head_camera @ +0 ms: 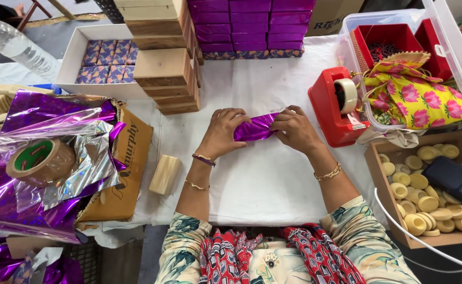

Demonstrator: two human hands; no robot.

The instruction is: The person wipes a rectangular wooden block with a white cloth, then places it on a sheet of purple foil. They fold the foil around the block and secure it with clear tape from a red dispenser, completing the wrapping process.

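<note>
Both hands hold a small block wrapped in shiny purple foil (255, 128) over the white cloth (262, 179) at the table's middle. My left hand (223, 131) grips the block's left end, fingers curled over the top. My right hand (294, 128) pinches the foil at the right end. Only the middle strip of the wrapped block shows between the hands. A bare wooden block (165, 174) lies on the cloth to the left of my left forearm.
A red tape dispenser (337, 105) stands right of my hands. Stacked wooden blocks (165, 68) and purple wrapped boxes (249, 23) sit behind. Purple foil sheets (36, 158) with a brown tape roll (40, 159) lie left. A cardboard box of pale yellow rings (425, 194) is at right.
</note>
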